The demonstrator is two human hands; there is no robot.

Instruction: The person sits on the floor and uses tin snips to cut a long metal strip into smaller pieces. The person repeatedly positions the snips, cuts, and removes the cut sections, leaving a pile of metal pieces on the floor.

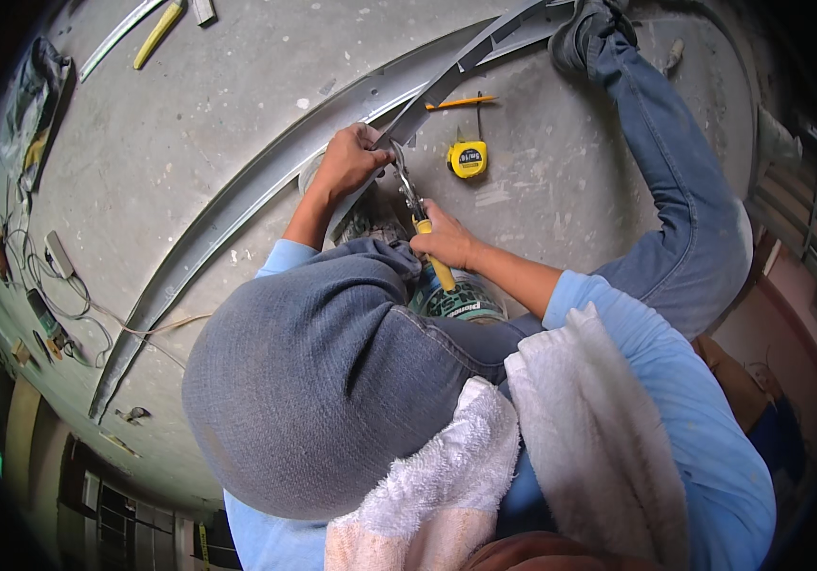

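My left hand [350, 160] is closed on the near end of a thin metal channel [447, 84], which slants away to the upper right and has cuts along its flange. In my right hand [445, 236] is a pair of tin snips [418, 206] with yellow handles. The snips' jaws touch or nearly touch the channel's end beside my left fingers; whether they bite the metal I cannot tell. Just right of the snips lie a yellow tape measure [466, 159] and an orange pencil [466, 101] on the floor.
A long metal channel [237, 214] lies across the concrete floor, bowed by the lens. My shoe [572, 46] rests by its far end. A bucket [456, 297] is beneath me. Cables [33, 266], a power strip [58, 255] and a yellow-handled tool [158, 34] lie leftward.
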